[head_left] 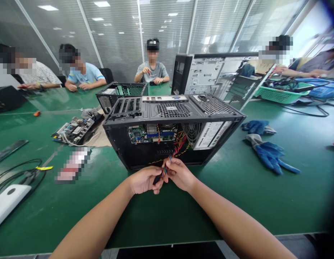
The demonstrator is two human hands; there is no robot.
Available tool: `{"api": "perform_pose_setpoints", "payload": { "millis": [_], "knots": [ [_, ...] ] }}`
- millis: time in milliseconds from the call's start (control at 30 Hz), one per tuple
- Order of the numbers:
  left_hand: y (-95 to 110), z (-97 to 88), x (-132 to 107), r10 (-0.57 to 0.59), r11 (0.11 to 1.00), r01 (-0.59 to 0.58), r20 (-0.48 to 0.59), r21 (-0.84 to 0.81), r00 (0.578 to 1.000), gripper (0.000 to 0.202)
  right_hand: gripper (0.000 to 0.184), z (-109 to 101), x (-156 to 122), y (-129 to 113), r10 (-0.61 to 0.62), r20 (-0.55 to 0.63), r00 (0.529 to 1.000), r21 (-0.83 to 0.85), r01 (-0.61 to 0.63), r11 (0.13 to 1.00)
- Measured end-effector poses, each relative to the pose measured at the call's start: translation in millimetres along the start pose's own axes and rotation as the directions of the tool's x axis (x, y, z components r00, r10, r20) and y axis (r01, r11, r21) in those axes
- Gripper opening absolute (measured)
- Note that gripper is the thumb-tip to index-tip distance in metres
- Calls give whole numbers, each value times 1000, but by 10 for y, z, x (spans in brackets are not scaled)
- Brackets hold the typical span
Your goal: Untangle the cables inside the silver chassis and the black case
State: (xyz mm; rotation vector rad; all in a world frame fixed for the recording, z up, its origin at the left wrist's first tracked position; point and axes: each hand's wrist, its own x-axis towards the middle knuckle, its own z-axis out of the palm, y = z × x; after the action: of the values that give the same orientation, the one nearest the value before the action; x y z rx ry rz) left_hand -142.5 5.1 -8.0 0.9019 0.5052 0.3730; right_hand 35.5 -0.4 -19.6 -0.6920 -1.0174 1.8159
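Observation:
An open black computer case (172,109) lies on its side on the green table (237,194), its inside facing me. A bundle of coloured wires (177,147) runs out of it from beside the power supply (210,135) down to my hands. My left hand (143,180) and my right hand (179,174) meet just in front of the case, both closed on the end of the wire bundle, where a dark connector shows between the fingers. A motherboard (152,133) sits inside the case.
A loose circuit board (75,129) lies left of the case, a second case (120,91) behind it. Blue gloves (266,151) lie to the right. A white device (7,203) and black cables are at the left. Other people sit around the table; a green basket (280,95) stands far right.

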Motion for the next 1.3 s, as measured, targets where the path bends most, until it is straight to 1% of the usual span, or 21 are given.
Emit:
{"api": "perform_pose_setpoints", "payload": {
  "millis": [100,167,267,367,433,500,567,667,700,800,867,900,967,1000,1033,1067,1100,1133,1167,1233,1300],
  "knots": [
    [-18,25,-8,-12,1000,12,29,-8,1000,30,36,-24,14,17,82,-7,997,106,-81,991],
    [-34,26,8,-12,1000,12,28,6,1000,28,36,-35,25,26,112,-24,993,137,-108,985],
    [-25,6,21,-42,998,43,-29,41,999,26,34,-36,34,29,114,-37,993,145,-108,984],
    [2,-28,15,-61,987,72,-80,140,995,24,33,-24,28,20,104,-29,994,164,-98,982],
    [7,-48,12,-34,974,50,-77,223,996,24,32,-13,19,9,112,-20,993,185,-107,977],
    [-4,-60,18,26,961,-5,-72,278,997,25,31,-4,9,-3,122,-10,993,197,-117,973],
    [-19,-59,31,91,946,-60,-84,319,992,32,30,1,6,-10,124,-6,992,199,-120,973],
    [-17,-42,50,129,916,-72,-119,394,985,45,30,-4,13,-5,130,-10,992,201,-125,972],
    [-8,-34,55,136,904,-70,-127,423,983,45,30,-6,17,-1,131,-13,991,202,-125,971],
    [36,-16,56,189,836,-86,-137,542,972,33,30,-3,24,3,118,-33,993,202,-109,973],
    [57,-4,47,251,721,-86,-144,687,957,28,31,11,24,-1,96,-57,994,200,-83,976],
    [60,3,41,299,624,-79,-143,778,943,27,31,20,23,-4,87,-70,994,194,-72,978],
    [47,19,26,417,350,-44,-113,936,902,25,32,41,21,-5,79,-98,992,178,-60,982],
    [35,28,19,475,202,-19,-81,979,876,23,33,49,21,-3,77,-112,991,169,-57,984],
    [22,36,12,514,86,10,-53,996,856,21,33,55,21,3,73,-124,990,160,-53,986],
    [10,44,7,539,8,34,-33,999,842,19,33,57,22,9,66,-133,989,150,-46,988],
    [1,52,3,553,-32,52,-25,998,833,18,33,54,24,18,54,-141,989,137,-34,990],
    [-3,59,0,557,-36,55,-26,998,830,18,33,48,27,26,38,-146,989,122,-20,992],
    [-3,66,-2,555,-10,43,-30,999,831,19,34,38,31,35,22,-146,989,104,-7,995],
    [7,75,-1,536,98,-13,-42,995,843,22,34,11,39,50,-3,-122,993,68,12,998],
    [17,71,7,517,233,-70,-63,970,854,26,30,-15,45,65,-18,-60,998,36,20,999]
  ]
}}
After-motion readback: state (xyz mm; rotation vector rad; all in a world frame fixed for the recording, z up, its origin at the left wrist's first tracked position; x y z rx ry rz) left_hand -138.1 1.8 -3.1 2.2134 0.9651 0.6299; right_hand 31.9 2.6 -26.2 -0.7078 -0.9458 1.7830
